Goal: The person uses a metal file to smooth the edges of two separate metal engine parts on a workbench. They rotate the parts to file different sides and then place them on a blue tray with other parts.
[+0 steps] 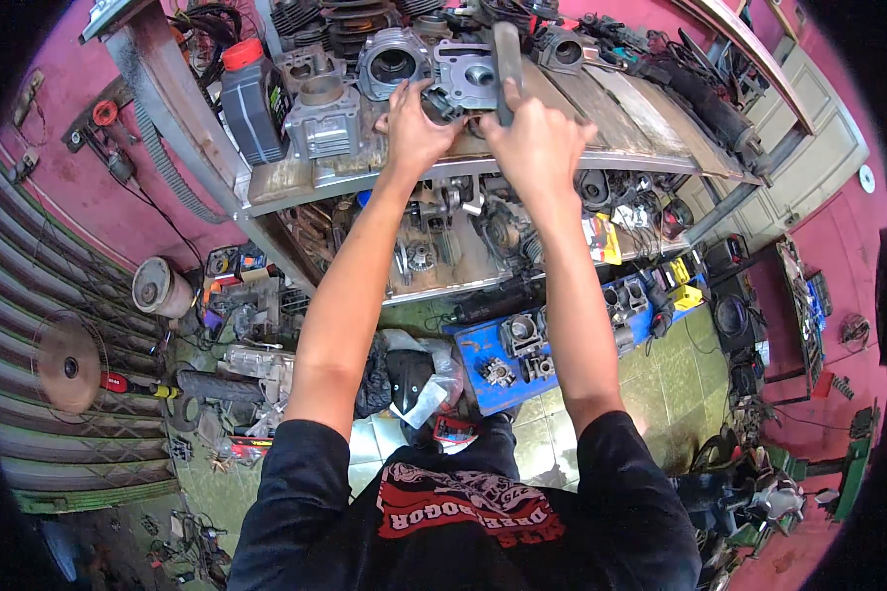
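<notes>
Both my arms reach forward to the upper shelf. My left hand [420,130] is closed around a small dark metal part [441,104] at the shelf's front, partly hidden by the fingers. Just right of it, my right hand [536,143] grips a long grey bar [508,64] with a rounded end, standing up from the fist; its lower end is hidden. Behind the hands lies a flat silver engine casting [466,74] with a round opening. A cylinder block [392,61] with a wide bore sits left of that casting.
A black bottle with a red cap [250,103] and another cylinder block [323,123] stand at the shelf's left. The metal front edge [365,177] runs under my wrists. Below are a lower shelf of parts and a blue bench [485,379] holding engine parts.
</notes>
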A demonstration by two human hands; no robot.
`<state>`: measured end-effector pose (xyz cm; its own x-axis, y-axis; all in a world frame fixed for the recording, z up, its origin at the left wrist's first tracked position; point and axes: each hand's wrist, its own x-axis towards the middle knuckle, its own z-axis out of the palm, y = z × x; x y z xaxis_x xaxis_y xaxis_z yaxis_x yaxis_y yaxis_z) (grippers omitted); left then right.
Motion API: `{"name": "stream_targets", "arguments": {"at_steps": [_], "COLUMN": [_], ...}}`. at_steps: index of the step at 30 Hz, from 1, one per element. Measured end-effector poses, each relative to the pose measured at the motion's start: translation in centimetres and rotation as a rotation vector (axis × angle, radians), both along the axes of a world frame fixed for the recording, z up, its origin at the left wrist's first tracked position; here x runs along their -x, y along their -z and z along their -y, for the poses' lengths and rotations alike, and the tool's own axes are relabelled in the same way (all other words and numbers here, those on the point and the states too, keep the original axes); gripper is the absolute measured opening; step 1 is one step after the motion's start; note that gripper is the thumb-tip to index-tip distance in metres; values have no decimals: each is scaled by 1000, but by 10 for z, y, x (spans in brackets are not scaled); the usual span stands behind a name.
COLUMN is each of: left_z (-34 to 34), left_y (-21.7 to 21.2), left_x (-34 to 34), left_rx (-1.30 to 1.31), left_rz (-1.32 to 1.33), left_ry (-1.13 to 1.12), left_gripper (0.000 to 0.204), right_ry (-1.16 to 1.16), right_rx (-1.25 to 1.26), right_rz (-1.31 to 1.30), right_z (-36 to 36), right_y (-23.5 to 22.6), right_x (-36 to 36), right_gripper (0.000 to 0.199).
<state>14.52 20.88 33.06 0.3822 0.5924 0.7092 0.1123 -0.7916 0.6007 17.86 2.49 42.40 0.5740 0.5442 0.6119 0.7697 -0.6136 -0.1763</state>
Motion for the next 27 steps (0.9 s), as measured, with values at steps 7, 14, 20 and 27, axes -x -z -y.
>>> {"name": "stream_targets", "arguments": {"at_steps": [7,14,20,27], "left_z": [2,-5,11,3], "left_y": [5,10,-7,-7], "left_x": [-7,-2,-3,-5], "left_rx": [-99,-100,37,44], "left_rz": [9,6,-14,-64], "left_ry": [-78,-83,4,-57], "left_gripper": [82,82,82,84], "right_ry": [-7,-31,-56,-171], "right_rx": [-63,-74,-166,-116], "right_rz": [82,-21,73,187], "right_z": [13,37,10,24], "right_y": [15,30,27,54], "right_x": [-9,19,-6,32], "right_gripper": [53,53,52,53]}}
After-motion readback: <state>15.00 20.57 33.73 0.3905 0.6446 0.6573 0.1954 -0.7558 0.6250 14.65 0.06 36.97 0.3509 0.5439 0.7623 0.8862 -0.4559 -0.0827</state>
